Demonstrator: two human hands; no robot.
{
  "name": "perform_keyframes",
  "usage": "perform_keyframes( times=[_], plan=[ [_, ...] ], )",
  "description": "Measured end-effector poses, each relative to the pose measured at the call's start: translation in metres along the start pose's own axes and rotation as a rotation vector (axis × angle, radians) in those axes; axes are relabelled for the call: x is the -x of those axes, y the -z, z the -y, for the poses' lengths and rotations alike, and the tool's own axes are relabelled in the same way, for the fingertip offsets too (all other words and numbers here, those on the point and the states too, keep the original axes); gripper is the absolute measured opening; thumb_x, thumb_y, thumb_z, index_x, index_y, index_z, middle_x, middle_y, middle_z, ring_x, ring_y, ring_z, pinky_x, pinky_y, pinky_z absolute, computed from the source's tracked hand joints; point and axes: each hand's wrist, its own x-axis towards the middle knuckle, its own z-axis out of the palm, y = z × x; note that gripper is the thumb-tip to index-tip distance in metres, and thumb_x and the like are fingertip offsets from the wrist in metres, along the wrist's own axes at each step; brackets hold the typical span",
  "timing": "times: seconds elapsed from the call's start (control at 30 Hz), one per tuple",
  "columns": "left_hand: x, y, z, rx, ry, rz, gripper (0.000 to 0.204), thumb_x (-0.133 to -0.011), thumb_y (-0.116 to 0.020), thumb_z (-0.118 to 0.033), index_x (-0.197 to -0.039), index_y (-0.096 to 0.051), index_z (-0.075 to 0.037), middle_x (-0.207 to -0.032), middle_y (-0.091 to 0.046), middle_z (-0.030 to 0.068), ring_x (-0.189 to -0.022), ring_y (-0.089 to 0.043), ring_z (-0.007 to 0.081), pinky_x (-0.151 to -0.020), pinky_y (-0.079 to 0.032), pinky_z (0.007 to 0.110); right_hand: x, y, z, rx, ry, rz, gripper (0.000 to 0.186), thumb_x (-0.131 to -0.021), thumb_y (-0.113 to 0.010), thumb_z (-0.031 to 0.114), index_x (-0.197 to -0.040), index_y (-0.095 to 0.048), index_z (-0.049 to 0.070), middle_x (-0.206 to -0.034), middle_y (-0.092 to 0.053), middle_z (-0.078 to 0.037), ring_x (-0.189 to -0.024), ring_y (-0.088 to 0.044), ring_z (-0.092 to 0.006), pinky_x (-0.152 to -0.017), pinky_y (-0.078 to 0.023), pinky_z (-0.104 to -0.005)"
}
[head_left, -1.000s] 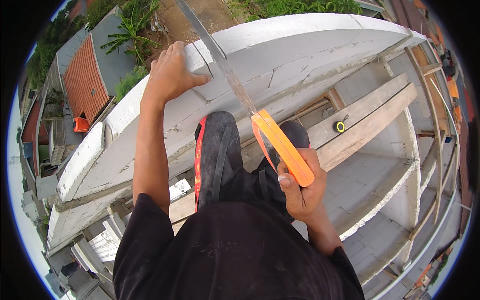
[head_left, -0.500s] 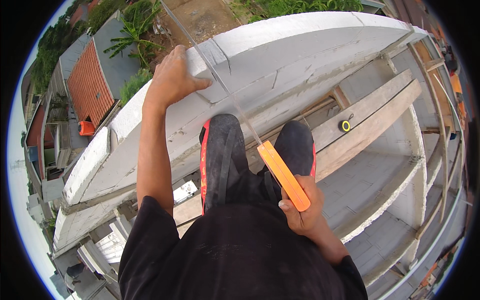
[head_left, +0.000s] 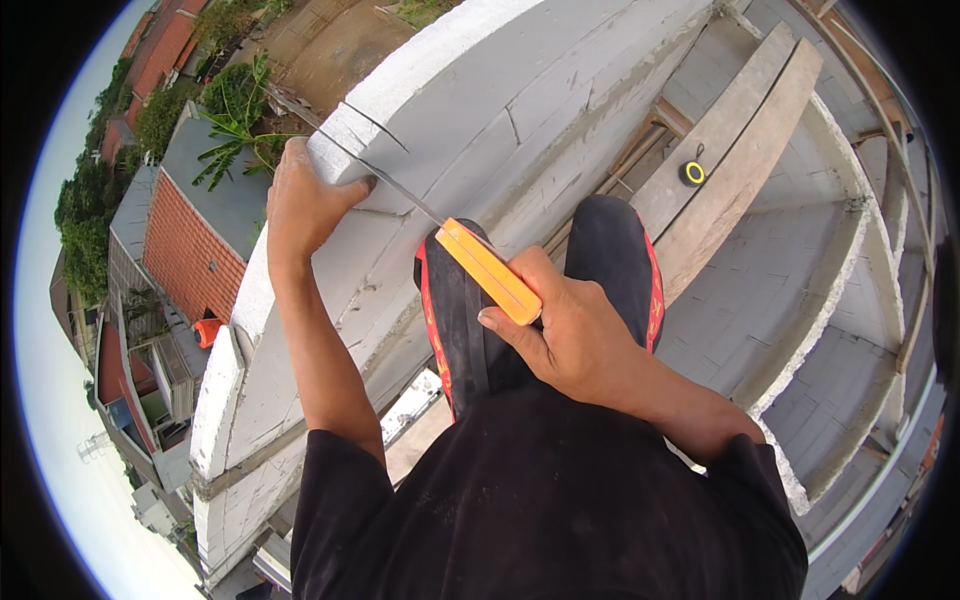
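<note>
My right hand (head_left: 575, 325) is closed around the orange handle (head_left: 490, 272) of a handsaw. Its thin metal blade (head_left: 385, 178) reaches up and to the left, lying across the top of a curved wall of pale grey blocks (head_left: 455, 125). Just right of the blade, a dark cut (head_left: 375, 127) runs into the wall top. My left hand (head_left: 308, 205) grips the wall's upper edge left of the blade, fingers over the outer side and thumb against the inner face.
On wooden planks (head_left: 740, 160) to the right lies a yellow and black tape measure (head_left: 692, 173). Lower block walls with rough tops (head_left: 810, 390) stand at the right. Beyond the wall, far below, are a tiled roof (head_left: 190, 245), plants and bare ground.
My right hand has pushed the saw forward and left, bringing the handle closer to the wall. My left hand stays on the wall edge, while the whole view has turned.
</note>
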Motion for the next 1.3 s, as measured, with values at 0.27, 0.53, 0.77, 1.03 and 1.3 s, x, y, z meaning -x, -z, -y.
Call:
perform_keyframes(
  times=[0.27, 0.53, 0.77, 1.03, 1.3],
  plan=[
    [0.002, -0.001, -0.005, -0.039, -0.018, -0.012, 0.076, -0.064, -0.090, -0.036, -0.118, -0.059, 0.007, -0.111, -0.069, 0.0290, -0.108, -0.068, 0.0433, -0.097, -0.052, 0.049, 0.039, 0.008, -0.001, -0.008, -0.003, -0.037, 0.036, -0.102, -0.071, 0.031, -0.113, -0.052, 0.002, -0.079, -0.064, -0.019, -0.069, -0.068, -0.0414, -0.061, -0.053, -0.0455],
    [0.002, 0.001, -0.001, -0.038, -0.005, -0.011, 0.083, -0.063, -0.091, -0.036, -0.125, -0.058, 0.008, -0.113, -0.070, 0.0281, -0.112, -0.067, 0.0426, -0.098, -0.052, 0.048, 0.033, 0.007, -0.019, -0.071, 0.015, -0.009, 0.040, -0.102, -0.072, 0.028, -0.124, -0.054, 0.000, -0.083, -0.065, -0.018, -0.071, -0.069, -0.0383, -0.062, -0.054, -0.0421],
    [0.000, -0.003, 0.000, -0.082, -0.028, -0.019, 0.086, -0.063, -0.091, -0.038, -0.127, -0.058, 0.010, -0.120, -0.069, 0.0279, -0.118, -0.065, 0.0422, -0.101, -0.051, 0.047, 0.004, -0.009, -0.011, -0.022, -0.011, -0.032, 0.040, -0.100, -0.074, 0.028, -0.121, -0.055, -0.001, -0.083, -0.065, -0.018, -0.071, -0.069, -0.0384, -0.063, -0.054, -0.0421],
    [0.003, -0.003, 0.004, -0.076, -0.022, -0.060, 0.085, -0.062, -0.091, -0.036, -0.126, -0.058, 0.009, -0.119, -0.069, 0.0270, -0.117, -0.065, 0.0419, -0.100, -0.051, 0.048, 0.067, 0.001, -0.072, 0.028, 0.085, -0.042, 0.039, -0.097, -0.077, 0.028, -0.118, -0.059, 0.000, -0.091, -0.068, -0.017, -0.073, -0.071, -0.0374, -0.066, -0.055, -0.0405],
    [0.003, 0.008, -0.003, -0.052, 0.038, 0.044, 0.084, -0.063, -0.087, -0.034, -0.130, -0.056, 0.007, -0.120, -0.067, 0.0283, -0.119, -0.063, 0.0433, -0.102, -0.050, 0.048, -0.011, -0.035, -0.031, -0.134, 0.193, -0.160, 0.032, -0.100, -0.073, 0.018, -0.119, -0.059, -0.002, -0.091, -0.067, -0.015, -0.066, -0.069, -0.0288, -0.059, -0.053, -0.0350]
  ],
)
